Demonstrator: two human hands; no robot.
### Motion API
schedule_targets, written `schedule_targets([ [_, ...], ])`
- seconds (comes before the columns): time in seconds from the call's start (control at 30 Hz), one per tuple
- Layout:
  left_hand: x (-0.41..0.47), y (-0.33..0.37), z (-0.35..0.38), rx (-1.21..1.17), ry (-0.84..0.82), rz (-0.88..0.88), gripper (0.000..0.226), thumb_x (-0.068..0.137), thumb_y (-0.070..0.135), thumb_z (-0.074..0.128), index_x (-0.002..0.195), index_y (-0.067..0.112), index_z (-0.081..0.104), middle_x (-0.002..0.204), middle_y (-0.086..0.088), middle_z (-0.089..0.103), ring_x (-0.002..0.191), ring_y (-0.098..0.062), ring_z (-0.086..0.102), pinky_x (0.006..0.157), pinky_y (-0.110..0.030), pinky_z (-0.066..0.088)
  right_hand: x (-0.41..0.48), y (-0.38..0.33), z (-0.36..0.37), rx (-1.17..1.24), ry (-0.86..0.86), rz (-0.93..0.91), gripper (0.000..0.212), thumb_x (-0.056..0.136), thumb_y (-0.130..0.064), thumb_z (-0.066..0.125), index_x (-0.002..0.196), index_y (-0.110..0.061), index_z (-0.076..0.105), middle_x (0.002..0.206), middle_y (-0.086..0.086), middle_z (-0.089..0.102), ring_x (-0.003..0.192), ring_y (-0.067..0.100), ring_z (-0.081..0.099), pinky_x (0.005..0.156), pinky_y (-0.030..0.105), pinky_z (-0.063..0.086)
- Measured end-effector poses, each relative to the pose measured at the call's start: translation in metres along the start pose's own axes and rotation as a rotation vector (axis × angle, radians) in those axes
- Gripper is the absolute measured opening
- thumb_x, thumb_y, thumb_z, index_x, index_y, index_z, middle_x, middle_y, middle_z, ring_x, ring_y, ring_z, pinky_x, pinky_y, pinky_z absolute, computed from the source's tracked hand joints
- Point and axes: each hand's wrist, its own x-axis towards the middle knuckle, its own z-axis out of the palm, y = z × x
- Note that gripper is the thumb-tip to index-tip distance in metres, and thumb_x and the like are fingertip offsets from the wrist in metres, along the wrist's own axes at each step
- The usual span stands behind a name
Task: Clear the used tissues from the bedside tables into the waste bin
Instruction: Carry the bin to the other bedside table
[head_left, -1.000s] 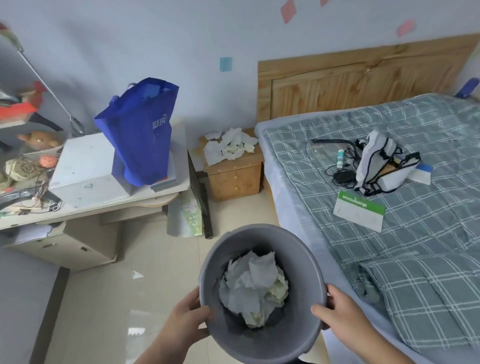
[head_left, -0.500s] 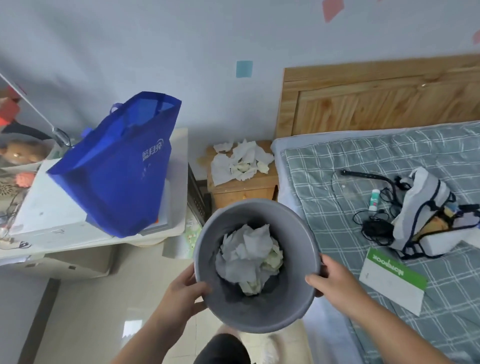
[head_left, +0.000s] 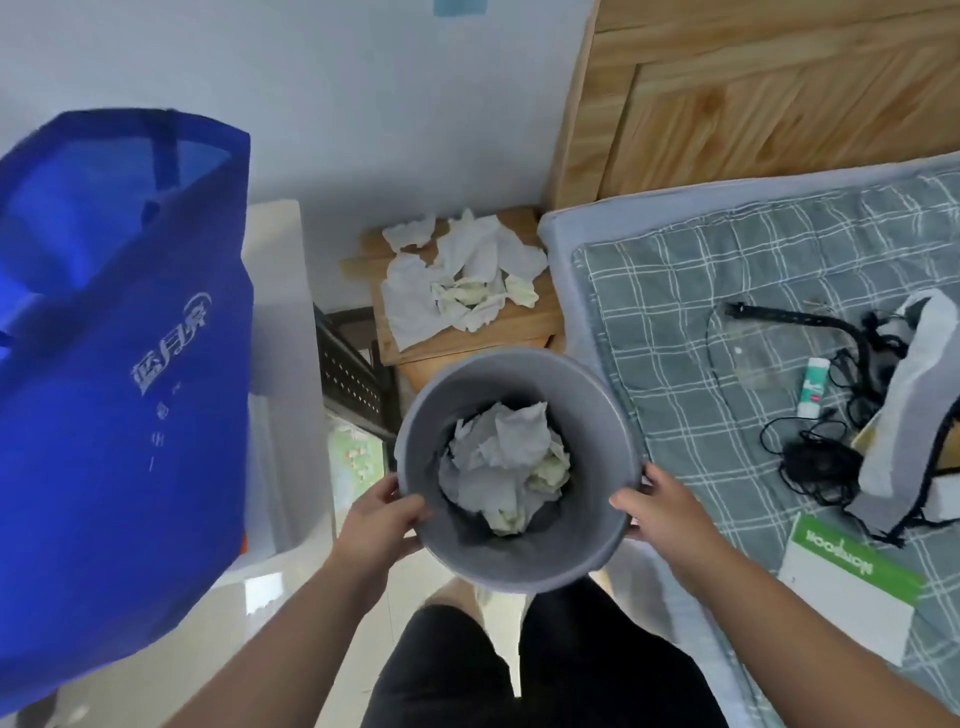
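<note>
Currently we hold the round grey waste bin (head_left: 597, 551) in front of the wooden bedside table (head_left: 543, 317). Crumpled white tissues (head_left: 462, 280), some stained yellow, cover the table top from its back edge to its front-left corner. Similar wads (head_left: 498, 462) lie at the bin bottom. Our left hand (head_left: 382, 525) and right hand (head_left: 662, 512) clamp opposite sides of the rim, thumbs inside.

crumpled tissues (head_left: 462, 275) cover most of the wooden table (head_left: 540, 317), reaching its left edge. a blue bag (head_left: 124, 364) stands on the white desk (head_left: 275, 291). on the bed (head_left: 675, 291) lie a white bag (head_left: 914, 395), black cables (head_left: 815, 462), a small tube (head_left: 812, 384) and, near its edge, a green-white card (head_left: 852, 582).
</note>
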Motion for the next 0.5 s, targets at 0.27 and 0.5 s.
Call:
schedule_targets([
  [0.27, 0.208, -0.101, 0.014, -0.091, 0.203, -0.183, 0.036, 0.088, -0.010, 0.056, 0.112, 0.011, 0.073, 0.102, -0.009, 0.080, 0.069, -0.013, 0.077, 0.055, -0.024, 0.062, 0.223, 0.063, 0.089, 0.069, 0.014, 0.150, 0.034, 0.080, -0.005, 0.055, 0.084, -0.033, 0.075, 0.085, 0.003, 0.076, 0.071, 0.017, 0.070, 0.063, 0.032, 0.055],
  [0.5, 0.366, -0.177, 0.025, -0.154, 0.244, -0.199, 0.036, 0.085, -0.013, 0.059, 0.101, 0.017, 0.074, 0.094, -0.003, 0.080, 0.081, -0.021, 0.076, 0.062, -0.028, 0.065, 0.381, 0.147, 0.146, 0.115, 0.105, 0.235, 0.038, 0.090, -0.008, 0.054, 0.118, -0.029, 0.069, 0.114, 0.006, 0.077, 0.106, 0.035, 0.072, 0.099, 0.058, 0.058],
])
